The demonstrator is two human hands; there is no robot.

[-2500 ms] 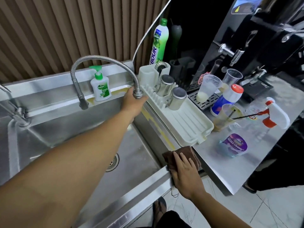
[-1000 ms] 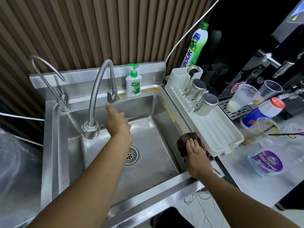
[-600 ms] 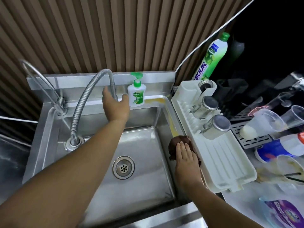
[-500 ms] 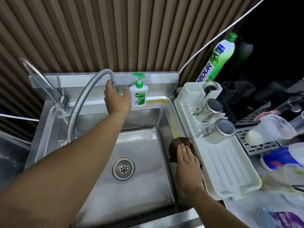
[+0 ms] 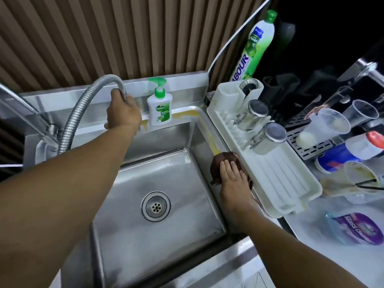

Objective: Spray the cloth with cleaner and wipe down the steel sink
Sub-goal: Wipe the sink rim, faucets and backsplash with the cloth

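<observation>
The steel sink fills the middle of the view, its round drain in the basin floor. A yellow-brown stain runs along the sink's back and right rim. My right hand lies flat, fingers together, pressing a dark brown cloth onto the right rim beside the stain's lower end. My left hand reaches to the back and grips the end of the flexible metal faucet hose. The glass cleaner bottle lies on its side on the counter at the lower right.
A white dish rack with two steel cups touches the sink's right rim. A soap pump bottle stands on the back ledge. A green dish liquid bottle, plastic cups and a coffee machine crowd the right. A second tap sits at left.
My left hand swung the faucet hose from the right side to the left and now grips its end at the back. My right hand slid the cloth up the right rim.
</observation>
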